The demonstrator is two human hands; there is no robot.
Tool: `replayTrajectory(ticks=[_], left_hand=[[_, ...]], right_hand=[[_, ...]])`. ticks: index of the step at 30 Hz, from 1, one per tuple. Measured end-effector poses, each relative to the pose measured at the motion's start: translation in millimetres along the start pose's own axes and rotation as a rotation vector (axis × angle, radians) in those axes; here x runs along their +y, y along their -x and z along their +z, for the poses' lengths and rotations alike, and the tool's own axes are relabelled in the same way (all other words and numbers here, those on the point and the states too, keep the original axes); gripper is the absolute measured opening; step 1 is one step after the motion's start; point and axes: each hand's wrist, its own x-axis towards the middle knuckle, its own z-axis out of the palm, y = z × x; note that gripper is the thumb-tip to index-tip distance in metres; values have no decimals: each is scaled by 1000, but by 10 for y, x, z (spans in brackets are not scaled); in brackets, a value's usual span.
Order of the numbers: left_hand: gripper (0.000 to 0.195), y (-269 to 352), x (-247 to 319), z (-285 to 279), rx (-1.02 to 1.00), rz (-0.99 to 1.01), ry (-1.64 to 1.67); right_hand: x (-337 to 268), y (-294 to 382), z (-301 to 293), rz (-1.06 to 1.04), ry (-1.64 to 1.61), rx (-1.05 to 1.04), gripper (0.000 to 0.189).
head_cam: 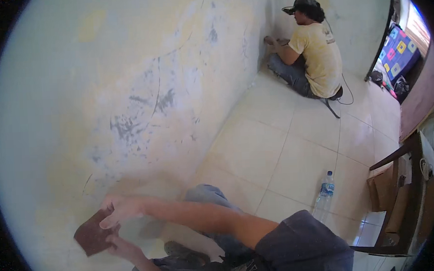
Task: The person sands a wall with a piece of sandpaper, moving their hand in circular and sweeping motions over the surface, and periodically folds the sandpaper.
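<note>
A brown sheet of sandpaper (93,236) is between my two hands, close in front of the patchy painted wall (140,84). My right hand (123,210) grips its upper edge, thumb laid across the face. From below, my left hand (125,247) pinches the lower right side of the sheet. The sheet looks bent or folded; whether its back touches the wall, I cannot tell. Grey scuffed patches (126,127) and a thin dark crack (158,87) mark the wall above my hands.
Farther along the wall, another person (319,53) sits cross-legged on the tiled floor (254,141), a hand at the wall. A plastic water bottle (325,194) stands or lies right of my knee. Wooden furniture (408,199) with cardboard is at the right, beyond it a colourful patterned item (398,52).
</note>
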Motion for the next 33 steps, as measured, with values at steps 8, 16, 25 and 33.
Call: replayTrajectory(ticks=[8,16,25,33], left_hand=[[33,71,921,-256,-135,-8,-341],[33,467,1166,-246,-654,-181,-241],[50,930,878,216,-291,-259,256],[66,442,629,-39,-100,-118,-293]], right_hand=[[82,139,95,-111,71,203,40],[226,714,340,-48,115,203,48],[519,830,452,-189,178,566,44],[251,386,435,-334,925,503,42]])
